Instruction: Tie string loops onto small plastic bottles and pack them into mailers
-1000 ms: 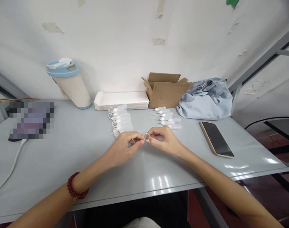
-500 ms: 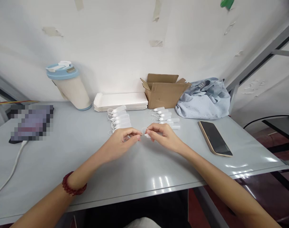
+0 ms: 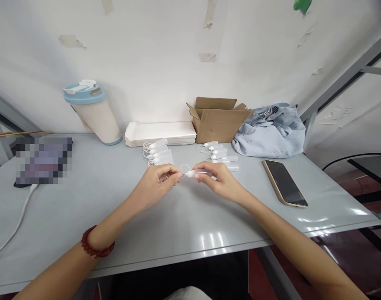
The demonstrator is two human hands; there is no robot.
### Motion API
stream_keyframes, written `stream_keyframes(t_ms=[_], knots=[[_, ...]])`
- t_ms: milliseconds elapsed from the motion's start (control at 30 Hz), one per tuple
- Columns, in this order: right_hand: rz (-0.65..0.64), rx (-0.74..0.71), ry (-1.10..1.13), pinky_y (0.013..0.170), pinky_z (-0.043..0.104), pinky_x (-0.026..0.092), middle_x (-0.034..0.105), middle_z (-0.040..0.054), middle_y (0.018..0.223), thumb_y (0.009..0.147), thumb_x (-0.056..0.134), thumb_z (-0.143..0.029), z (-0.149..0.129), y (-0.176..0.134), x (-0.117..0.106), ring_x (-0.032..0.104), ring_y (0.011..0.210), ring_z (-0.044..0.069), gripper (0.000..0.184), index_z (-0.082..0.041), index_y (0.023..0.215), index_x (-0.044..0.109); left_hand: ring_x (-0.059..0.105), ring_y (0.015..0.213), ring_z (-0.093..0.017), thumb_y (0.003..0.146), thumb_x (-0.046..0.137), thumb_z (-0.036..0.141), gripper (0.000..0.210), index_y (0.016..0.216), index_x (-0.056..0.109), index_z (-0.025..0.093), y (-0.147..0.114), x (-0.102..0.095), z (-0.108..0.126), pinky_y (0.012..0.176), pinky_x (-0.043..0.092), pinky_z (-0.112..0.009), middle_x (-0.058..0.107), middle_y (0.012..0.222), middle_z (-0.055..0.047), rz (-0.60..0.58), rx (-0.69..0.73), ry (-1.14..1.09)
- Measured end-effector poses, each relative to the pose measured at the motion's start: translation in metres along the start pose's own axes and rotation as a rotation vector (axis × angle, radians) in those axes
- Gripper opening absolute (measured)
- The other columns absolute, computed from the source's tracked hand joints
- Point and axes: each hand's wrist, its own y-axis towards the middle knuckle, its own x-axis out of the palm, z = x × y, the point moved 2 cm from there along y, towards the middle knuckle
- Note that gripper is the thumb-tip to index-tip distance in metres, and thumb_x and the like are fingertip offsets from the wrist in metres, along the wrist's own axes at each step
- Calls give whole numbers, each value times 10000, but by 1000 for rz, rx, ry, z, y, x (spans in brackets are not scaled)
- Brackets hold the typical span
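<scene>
My right hand (image 3: 221, 180) is closed round a small clear plastic tube (image 3: 199, 171) with a white pointed cap, lying level and pointing left. A thin white cord (image 3: 186, 167) arches in a loop over the cap's tip. At that tip, my left hand (image 3: 161, 180) pinches the end of the cord between thumb and forefinger; the exact grip is partly hidden. Behind my left hand lies a row of similar tubes (image 3: 161, 153) with their cords. More such tubes (image 3: 220, 151) lie in a row beyond my right hand.
Along the wall stand a blue-lidded tumbler (image 3: 96, 116), a stack of white paper sleeves (image 3: 161, 132), an open cardboard box (image 3: 217, 127) and a light-blue cloth bundle (image 3: 268, 133). A phone (image 3: 284, 183) lies right; a blurred-out device (image 3: 45, 160) with a white cable (image 3: 21, 221) lies left.
More of the tube now shows between my hands, with its cap at my left fingertips. Both hands have shifted slightly, the left one a little leftward. The view has moved slightly.
</scene>
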Motion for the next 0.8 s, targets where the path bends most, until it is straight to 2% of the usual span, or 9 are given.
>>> stream_keyframes(t_ms=[233,567,667,800], knots=[[-11,-21,-53,621,251,439,671,28,755,880,533,-293,0,-1,4,600,677,138,176,-155,905,639,599,666,-150,836,526,341,220,744,644,179,-3,6,-2,640,489,-247,650,688,-10,-6,-4,-9],[-54,-19,-102,612,242,417,684,32,813,896,522,-307,-1,-1,3,597,708,137,189,-163,938,637,605,673,-155,838,530,350,226,753,651,180,-1,5,-6,645,483,-255,661,698,-11,-3,17,-14],[-52,-49,-146,587,233,413,684,38,893,881,558,-350,1,2,-5,588,724,136,217,-181,997,628,599,650,-151,817,562,357,214,744,658,181,2,-6,-5,620,475,-250,666,690,-9,83,35,-6],[165,-94,-300,634,262,438,668,45,866,872,562,-280,14,9,-32,587,731,152,198,-183,1041,598,567,623,-140,784,604,354,182,733,656,187,9,-34,-14,586,450,-239,652,680,1,346,1,14]])
